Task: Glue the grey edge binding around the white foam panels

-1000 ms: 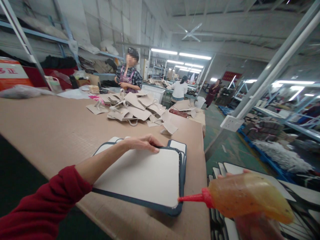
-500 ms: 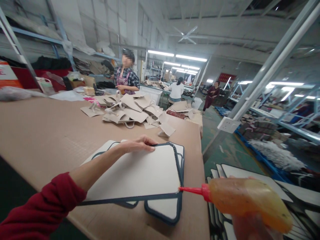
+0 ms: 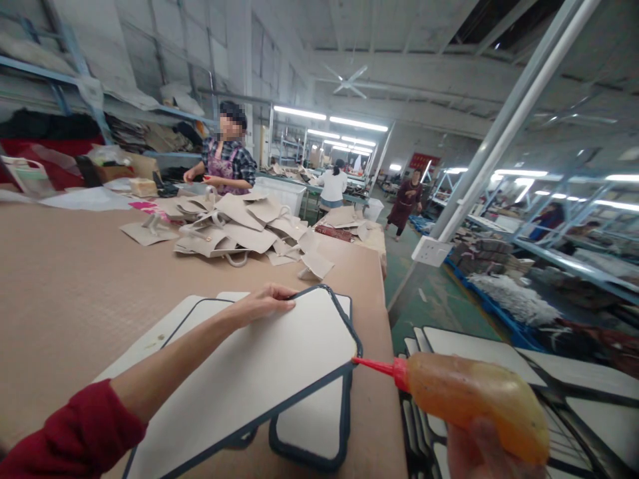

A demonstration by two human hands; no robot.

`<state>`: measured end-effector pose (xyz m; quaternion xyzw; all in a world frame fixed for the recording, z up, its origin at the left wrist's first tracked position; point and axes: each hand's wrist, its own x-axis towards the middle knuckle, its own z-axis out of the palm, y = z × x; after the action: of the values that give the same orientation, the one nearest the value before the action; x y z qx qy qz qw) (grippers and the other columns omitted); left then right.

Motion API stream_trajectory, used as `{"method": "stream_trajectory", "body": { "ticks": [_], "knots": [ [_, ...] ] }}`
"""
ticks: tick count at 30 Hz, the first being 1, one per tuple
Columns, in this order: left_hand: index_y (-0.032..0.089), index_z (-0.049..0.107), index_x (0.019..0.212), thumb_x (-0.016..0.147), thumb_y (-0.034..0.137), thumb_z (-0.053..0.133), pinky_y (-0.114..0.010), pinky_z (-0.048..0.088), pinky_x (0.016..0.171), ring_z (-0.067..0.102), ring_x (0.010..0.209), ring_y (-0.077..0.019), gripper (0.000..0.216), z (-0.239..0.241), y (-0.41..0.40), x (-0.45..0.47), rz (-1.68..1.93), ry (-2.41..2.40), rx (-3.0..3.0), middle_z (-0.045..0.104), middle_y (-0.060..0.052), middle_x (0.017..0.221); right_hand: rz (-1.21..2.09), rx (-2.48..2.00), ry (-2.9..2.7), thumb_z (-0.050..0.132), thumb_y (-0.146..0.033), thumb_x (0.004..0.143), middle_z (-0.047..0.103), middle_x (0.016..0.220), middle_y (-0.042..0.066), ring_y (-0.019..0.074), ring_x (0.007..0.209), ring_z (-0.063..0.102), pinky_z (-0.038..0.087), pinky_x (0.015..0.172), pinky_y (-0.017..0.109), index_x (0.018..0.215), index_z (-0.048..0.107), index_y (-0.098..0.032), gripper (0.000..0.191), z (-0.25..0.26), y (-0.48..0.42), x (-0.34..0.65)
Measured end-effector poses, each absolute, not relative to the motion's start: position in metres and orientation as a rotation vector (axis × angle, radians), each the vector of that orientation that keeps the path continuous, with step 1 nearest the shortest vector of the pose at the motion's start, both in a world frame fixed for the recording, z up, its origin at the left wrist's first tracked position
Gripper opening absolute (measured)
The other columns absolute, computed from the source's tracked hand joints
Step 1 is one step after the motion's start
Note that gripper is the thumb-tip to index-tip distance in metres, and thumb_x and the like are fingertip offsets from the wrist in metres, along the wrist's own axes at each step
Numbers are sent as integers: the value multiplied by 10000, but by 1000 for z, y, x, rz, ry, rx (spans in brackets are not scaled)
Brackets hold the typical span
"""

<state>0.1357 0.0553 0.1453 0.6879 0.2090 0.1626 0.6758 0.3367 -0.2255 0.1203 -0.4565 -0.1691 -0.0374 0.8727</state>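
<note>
My left hand (image 3: pixel 267 303) grips the far edge of a white panel with a dark blue border (image 3: pixel 279 352), thumb on top and fingers beneath the edge. The panel lies tilted over other bordered panels (image 3: pixel 314 429) on the table. In my right hand (image 3: pixel 482 446) is a squeeze bottle (image 3: pixel 474 392) of amber liquid, probably glue, held on its side. Its red nozzle (image 3: pixel 374 364) points left, the tip touching or very near the border at the panel's right corner. Part of my right hand is hidden behind the bottle.
The brown tabletop (image 3: pixel 90 266) carries a heap of beige bag pieces with handles (image 3: pixel 239 226). Stacked bordered panels (image 3: pixel 479 352) stand at the lower right, below a metal post with a socket box (image 3: pixel 432 251). A co-worker (image 3: pixel 227 159) stands across the table; others are farther back.
The panel has turned, its near edge now slanting down to the left. The bottle's nozzle has shifted from the near right corner along with it. The camera view has swung right.
</note>
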Motion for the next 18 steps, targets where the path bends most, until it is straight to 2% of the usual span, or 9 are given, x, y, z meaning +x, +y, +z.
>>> {"method": "stream_trajectory", "body": {
  "ticks": [4,10,18],
  "knots": [
    [166,728,1118,677,411,784,-196,501,588,671,677,-158,507,140,53,142,327,478,1468,763,-42,834,-113,-934,-394,876,-255,491,683,1073,57,242,882,664,547,486,227,1002,672,-194,553,116,-224,342],
    [131,728,1080,587,448,836,-204,503,540,663,611,-153,597,144,45,149,347,526,1414,767,-59,820,-122,-934,-368,896,-259,491,690,895,-2,151,710,638,571,603,228,1026,679,-189,581,114,-223,346],
    [123,696,1118,543,507,846,-218,497,529,674,623,-172,708,143,42,152,337,554,1401,765,-67,817,-96,-884,-333,899,-193,456,690,858,-6,160,770,642,583,667,226,1053,673,-185,638,115,-221,343]
  ]
}}
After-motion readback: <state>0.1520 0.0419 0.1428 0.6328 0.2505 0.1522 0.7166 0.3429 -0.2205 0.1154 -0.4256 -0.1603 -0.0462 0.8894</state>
